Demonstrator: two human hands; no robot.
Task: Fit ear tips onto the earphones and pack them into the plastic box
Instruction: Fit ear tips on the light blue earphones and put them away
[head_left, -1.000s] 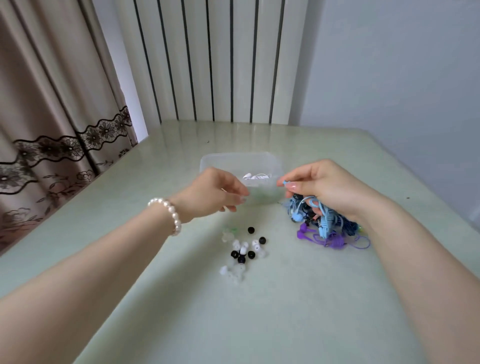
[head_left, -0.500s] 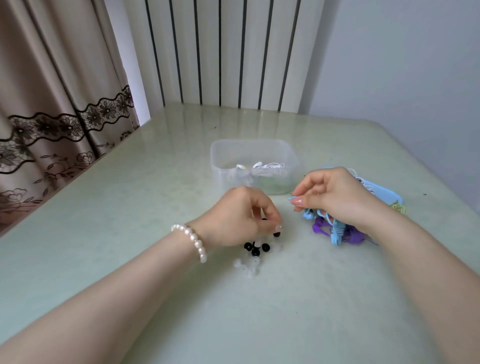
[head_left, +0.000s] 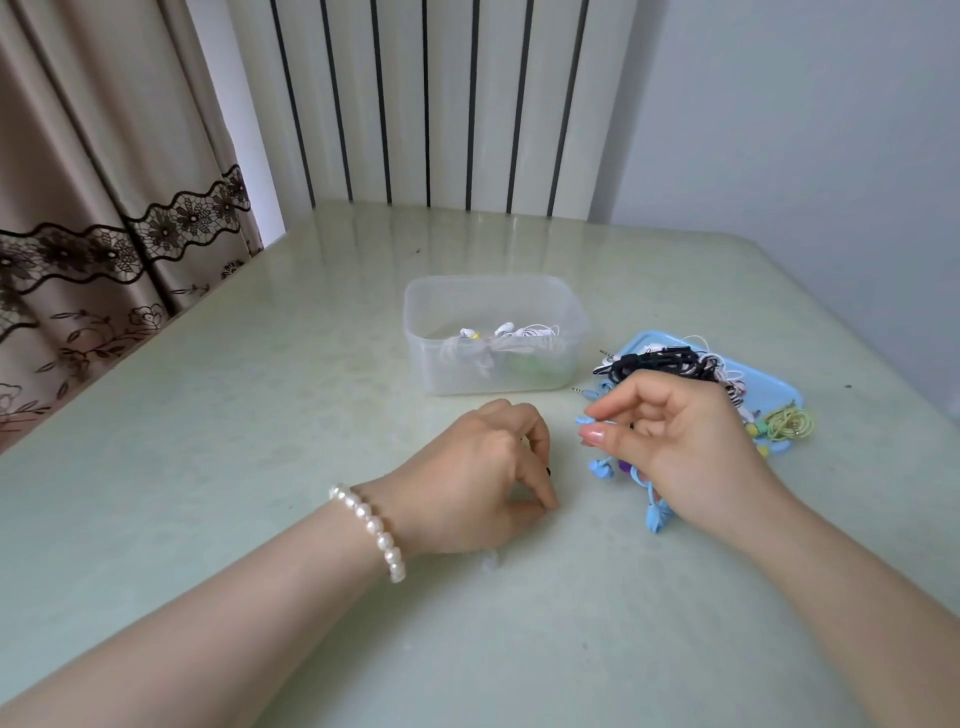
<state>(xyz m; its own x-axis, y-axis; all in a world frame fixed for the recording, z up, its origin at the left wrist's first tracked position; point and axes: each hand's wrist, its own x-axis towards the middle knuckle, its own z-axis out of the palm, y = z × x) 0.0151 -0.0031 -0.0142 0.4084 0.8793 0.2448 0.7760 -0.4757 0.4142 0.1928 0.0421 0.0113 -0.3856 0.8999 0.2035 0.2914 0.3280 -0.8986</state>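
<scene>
A clear plastic box stands mid-table with white earphones and something green inside. My right hand pinches a light blue earphone between thumb and forefinger; its blue cable hangs below the palm. My left hand, fingers curled down onto the table, covers the pile of ear tips. One black ear tip peeks out by the fingers and a clear ear tip shows under the wrist. What the left fingertips pinch is hidden.
A light blue lid lies right of the box with a tangle of black and white earphones and yellow-green earphones on it. A curtain hangs at the left, a radiator stands behind the table and a wall runs along the right.
My left hand dropped from beside the box down onto the ear tip pile. The right hand stayed near the earphone heap, still pinching the blue earphone. The camera tilted, showing the blue lid.
</scene>
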